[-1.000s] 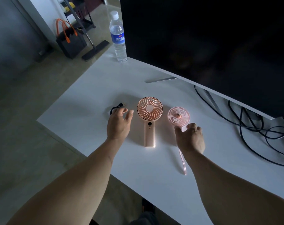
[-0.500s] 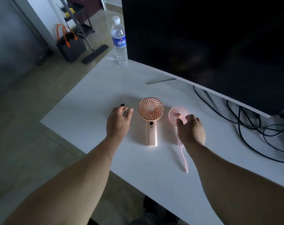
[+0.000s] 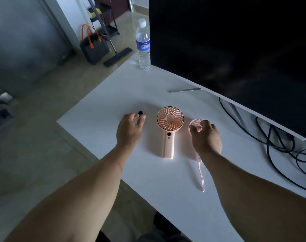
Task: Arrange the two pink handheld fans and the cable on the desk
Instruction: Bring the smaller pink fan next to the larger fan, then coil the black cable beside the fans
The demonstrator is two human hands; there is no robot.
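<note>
A large pink handheld fan (image 3: 168, 130) lies flat on the white desk (image 3: 99, 109), head pointing away from me. My left hand (image 3: 130, 130) rests to its left, covering a small black cable (image 3: 141, 112); only the plug end sticks out past my fingertips, and my fingers curl over the rest. A smaller pink fan (image 3: 194, 124) with a pink wrist strap (image 3: 201, 173) lies to the right. My right hand (image 3: 205, 137) lies over its handle with fingers closed around it; only part of the head and the strap show.
A big dark monitor (image 3: 236, 49) fills the back right, with its stand foot (image 3: 183, 89) on the desk. A water bottle (image 3: 143, 44) stands at the far corner. Black cables (image 3: 279, 151) tangle at the right. The desk's left edge drops to the floor.
My left hand closed over the black cable, hiding all but its plug. My right hand slid forward onto the small fan and closed on its handle.
</note>
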